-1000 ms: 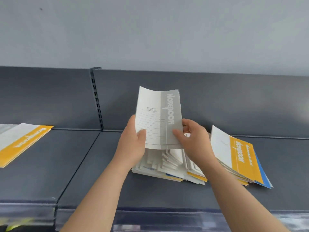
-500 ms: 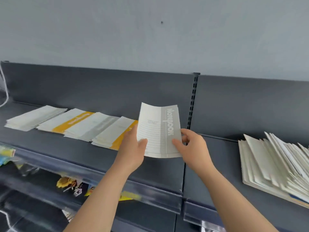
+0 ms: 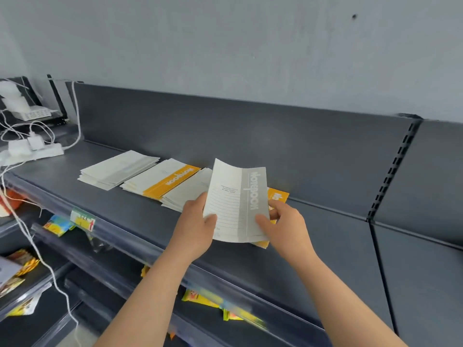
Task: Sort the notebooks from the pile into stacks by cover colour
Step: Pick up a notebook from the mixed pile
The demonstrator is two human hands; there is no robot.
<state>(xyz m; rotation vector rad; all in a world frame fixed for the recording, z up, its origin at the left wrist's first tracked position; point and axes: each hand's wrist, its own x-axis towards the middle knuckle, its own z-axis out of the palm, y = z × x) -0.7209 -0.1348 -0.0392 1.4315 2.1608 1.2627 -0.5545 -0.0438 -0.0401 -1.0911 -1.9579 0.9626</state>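
Note:
I hold a grey-striped notebook (image 3: pixel 236 201) upright above the dark shelf (image 3: pixel 130 209). My left hand (image 3: pixel 194 230) grips its lower left edge and my right hand (image 3: pixel 283 225) pinches its lower right corner. Behind it lie stacks in a row: a pale stack (image 3: pixel 117 169) at the far left, a yellow-striped stack (image 3: pixel 162 181), a grey-striped stack (image 3: pixel 188 194) partly hidden by my left hand, and another yellow-striped stack (image 3: pixel 278 194) mostly hidden behind the held notebook. The unsorted pile is out of view.
A white power strip (image 3: pixel 37 151) with chargers and cables lies at the shelf's left end. A cable (image 3: pixel 37 251) hangs down over the lower shelves, which hold colourful packets (image 3: pixel 57 225). A slotted upright (image 3: pixel 393 169) divides the back panel on the right.
The view has swung left with the notebook: the unsorted pile has left the frame, and the sorted stacks now sit right behind the notebook. Both hands keep their hold.

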